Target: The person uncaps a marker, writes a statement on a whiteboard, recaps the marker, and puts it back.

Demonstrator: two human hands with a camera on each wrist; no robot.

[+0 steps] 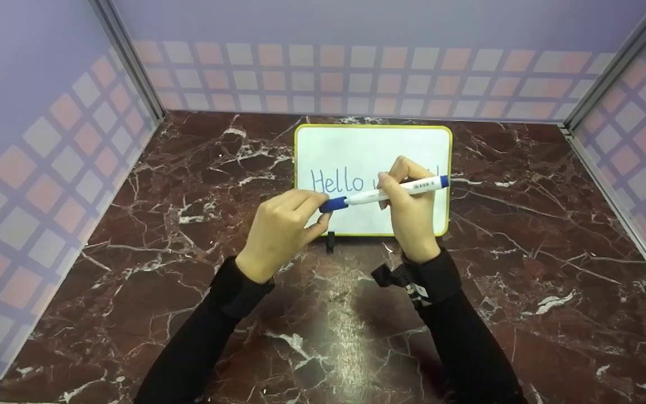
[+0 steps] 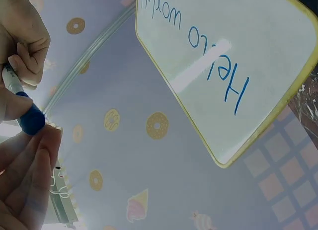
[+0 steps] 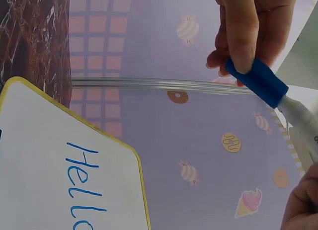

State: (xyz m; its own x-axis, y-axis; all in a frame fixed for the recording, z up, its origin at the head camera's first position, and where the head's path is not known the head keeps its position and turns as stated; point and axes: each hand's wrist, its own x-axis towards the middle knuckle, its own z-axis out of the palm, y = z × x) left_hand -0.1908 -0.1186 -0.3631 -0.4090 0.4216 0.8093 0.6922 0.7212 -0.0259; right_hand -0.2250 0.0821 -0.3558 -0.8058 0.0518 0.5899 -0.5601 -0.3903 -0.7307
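Observation:
Between my two hands a white whiteboard marker point(image 1: 368, 196) lies nearly level, its blue end plug to the right. My left hand point(image 1: 285, 231) pinches the blue marker cap point(image 1: 334, 203) between thumb and fingers. The cap sits over the tip end of the barrel, as the right wrist view shows. Around the white barrel curl the fingers of my right hand point(image 1: 414, 216). Behind both hands stands a whiteboard point(image 1: 345, 146) with a yellow frame. Blue handwriting point(image 2: 229, 83) on it reads "Hello world!" in the left wrist view; my right hand covers part of it in the head view.
A small black foot point(image 1: 330, 242) shows at the board's lower edge. The dark red marbled tabletop point(image 1: 205, 168) runs back to lilac panels point(image 1: 356, 22) with a pink and white checked band, closing the space at the back and both sides.

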